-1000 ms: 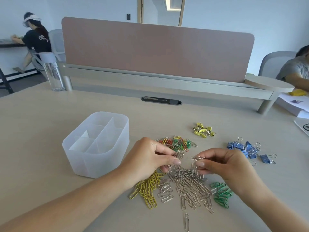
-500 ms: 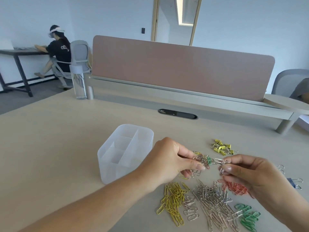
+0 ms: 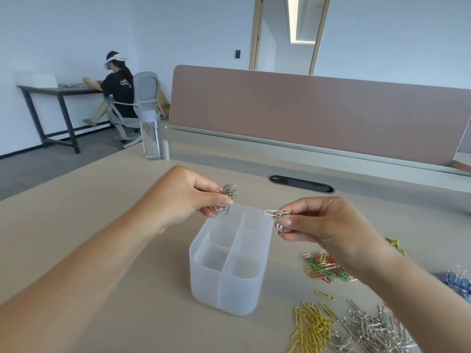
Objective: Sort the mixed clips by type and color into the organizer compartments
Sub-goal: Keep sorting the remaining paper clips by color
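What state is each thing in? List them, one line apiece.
organizer, upright, visible compartments empty.
left hand, pinches silver bunch, in the air by organizer's far end.
right hand, pinches few silver clips, by its right rim.
yellow clips, loose pile on desk.
silver pile, loose on desk.
mixed coloured clips, unsorted heap.
water bottle, upright, capped.

Clip piles right of organizer
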